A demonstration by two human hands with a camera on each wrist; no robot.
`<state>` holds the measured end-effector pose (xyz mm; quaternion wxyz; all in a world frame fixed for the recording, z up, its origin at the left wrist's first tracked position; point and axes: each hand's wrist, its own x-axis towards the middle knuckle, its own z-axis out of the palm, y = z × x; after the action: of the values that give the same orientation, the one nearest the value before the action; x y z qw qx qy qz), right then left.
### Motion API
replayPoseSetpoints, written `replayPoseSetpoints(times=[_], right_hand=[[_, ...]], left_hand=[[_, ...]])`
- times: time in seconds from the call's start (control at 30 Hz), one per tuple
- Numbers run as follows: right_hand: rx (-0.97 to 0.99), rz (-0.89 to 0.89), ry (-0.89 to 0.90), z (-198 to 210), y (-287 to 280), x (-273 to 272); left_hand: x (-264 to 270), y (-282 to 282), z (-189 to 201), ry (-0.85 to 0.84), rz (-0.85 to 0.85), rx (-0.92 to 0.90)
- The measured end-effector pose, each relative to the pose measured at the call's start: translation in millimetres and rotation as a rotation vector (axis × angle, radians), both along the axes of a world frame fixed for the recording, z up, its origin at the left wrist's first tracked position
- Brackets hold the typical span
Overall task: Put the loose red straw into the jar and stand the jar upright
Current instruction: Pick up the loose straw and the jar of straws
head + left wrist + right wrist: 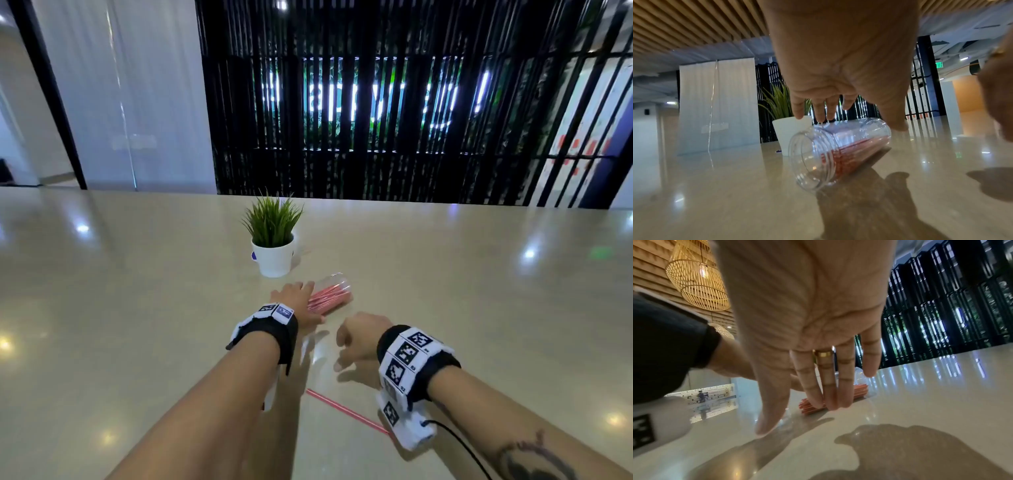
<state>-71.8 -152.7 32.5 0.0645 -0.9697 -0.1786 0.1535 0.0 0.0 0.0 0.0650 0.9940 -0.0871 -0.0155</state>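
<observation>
Nearest of all, the loose red straw (346,409) is lying flat on the table (137,308), just behind the right hand (359,337), partly hidden under its wrist unit. That hand is hovering with fingers straight and gripping nothing. Ahead of it the clear jar (836,151) is lying on its side, mouth facing back, red straws (325,297) inside. The left hand (294,301) is spreading open above the jar, fingertips near it. Beyond both hands a potted plant (273,236) is standing just behind the jar.
</observation>
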Motion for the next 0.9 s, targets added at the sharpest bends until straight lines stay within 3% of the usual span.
replayPoseSetpoints(times=[0.17,0.4,0.6,0.9], right_hand=[[-0.068,0.069,0.122,-19,9,-10],[-0.093,0.090,0.090,-39,22,-20],[-0.050,0.087,0.097,-42,27,-18],[0.027,0.037,0.186,-51,25,-18]], left_hand=[[-2,-3,-7,0.021,0.034,0.015],[0,-8,-10,-0.069,0.084,0.098],[-2,-4,-13,-0.058,0.202,-0.011],[-5,-2,-24,0.022,0.184,-0.167]])
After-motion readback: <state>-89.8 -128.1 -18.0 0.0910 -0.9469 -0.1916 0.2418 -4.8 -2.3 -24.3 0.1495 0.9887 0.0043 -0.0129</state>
